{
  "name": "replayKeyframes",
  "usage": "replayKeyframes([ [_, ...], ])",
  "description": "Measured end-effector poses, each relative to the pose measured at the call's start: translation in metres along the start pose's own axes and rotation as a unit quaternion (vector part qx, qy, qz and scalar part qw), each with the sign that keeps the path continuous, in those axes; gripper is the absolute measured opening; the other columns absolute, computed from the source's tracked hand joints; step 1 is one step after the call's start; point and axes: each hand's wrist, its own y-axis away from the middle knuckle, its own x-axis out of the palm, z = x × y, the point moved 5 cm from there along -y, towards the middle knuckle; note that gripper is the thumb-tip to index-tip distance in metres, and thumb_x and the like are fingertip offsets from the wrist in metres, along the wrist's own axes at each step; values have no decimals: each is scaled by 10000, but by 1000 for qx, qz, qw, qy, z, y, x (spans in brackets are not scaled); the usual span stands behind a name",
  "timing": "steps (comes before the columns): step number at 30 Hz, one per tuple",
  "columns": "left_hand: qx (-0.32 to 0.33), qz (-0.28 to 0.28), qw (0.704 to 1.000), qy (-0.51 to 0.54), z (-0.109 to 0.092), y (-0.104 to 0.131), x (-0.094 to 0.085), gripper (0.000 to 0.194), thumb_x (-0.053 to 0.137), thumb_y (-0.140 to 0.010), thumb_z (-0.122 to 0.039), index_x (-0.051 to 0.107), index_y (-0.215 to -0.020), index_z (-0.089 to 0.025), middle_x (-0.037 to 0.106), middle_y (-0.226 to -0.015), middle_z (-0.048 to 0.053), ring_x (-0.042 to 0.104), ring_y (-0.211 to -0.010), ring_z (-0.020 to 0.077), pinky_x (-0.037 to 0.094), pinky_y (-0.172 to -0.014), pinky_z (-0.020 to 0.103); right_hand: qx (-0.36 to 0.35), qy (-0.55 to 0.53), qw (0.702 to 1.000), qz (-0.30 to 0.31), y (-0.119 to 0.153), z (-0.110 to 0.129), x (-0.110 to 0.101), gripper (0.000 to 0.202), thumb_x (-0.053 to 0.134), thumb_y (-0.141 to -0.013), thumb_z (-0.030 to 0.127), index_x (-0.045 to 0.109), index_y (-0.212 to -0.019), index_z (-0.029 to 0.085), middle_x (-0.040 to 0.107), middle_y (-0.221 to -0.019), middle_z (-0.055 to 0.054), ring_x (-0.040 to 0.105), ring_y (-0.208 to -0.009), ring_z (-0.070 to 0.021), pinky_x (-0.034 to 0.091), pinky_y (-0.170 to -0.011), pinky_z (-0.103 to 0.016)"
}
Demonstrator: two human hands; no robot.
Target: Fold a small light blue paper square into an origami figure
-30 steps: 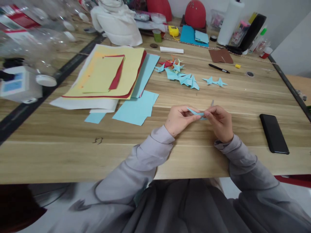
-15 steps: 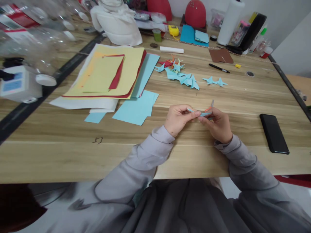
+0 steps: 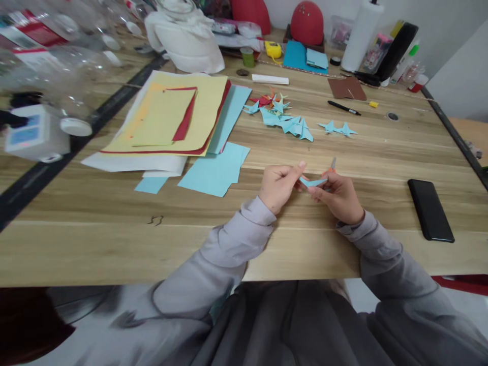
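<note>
Between my two hands is a small folded piece of light blue paper, bent into a shallow curve. My left hand pinches its left end, the thumb raised above it. The right end is pinched by the thumb and fingers of my right hand. A pair of scissors with orange on the handle shows just behind my right fingers; whether that hand touches them I cannot tell. Beyond my hands lie several folded blue paper cranes, with red and orange ones among them.
Left of my hands are cut blue sheets and a stack of yellow paper. A black phone lies at the right. Farther back are a pen, a brown paper piece and a yellow tape measure. Plastic bottles crowd the left.
My left thumb has lifted off the top of the paper, and more of the blue strip shows between my hands. The paper now curves more. The view has shifted slightly.
</note>
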Motion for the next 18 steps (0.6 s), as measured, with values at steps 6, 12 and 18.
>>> replayKeyframes([
  [6,-28,26,995,94,1,-2,2,497,693,-655,-633,696,-623,-137,695,-662,78,594,-528,125,474,-485,248,25,-47,998,-18,-1,-6,-4,383,781,-641,496,565,-617,181,608,-506,33,532,-427,-84,467,-444,-223],
  [12,10,14,999,43,-3,-1,-2,302,826,-571,-421,671,-565,-161,630,-529,5,551,-481,103,477,-521,254,42,-81,996,-14,-1,-10,-5,366,792,-639,461,559,-607,180,601,-495,41,523,-426,-78,470,-453,-221],
  [18,-13,4,996,83,2,-2,-3,315,772,-645,-436,673,-554,-151,617,-521,7,546,-468,98,463,-504,249,48,-65,997,5,0,-7,-1,361,780,-648,464,564,-621,176,607,-509,36,529,-431,-80,469,-454,-226],
])
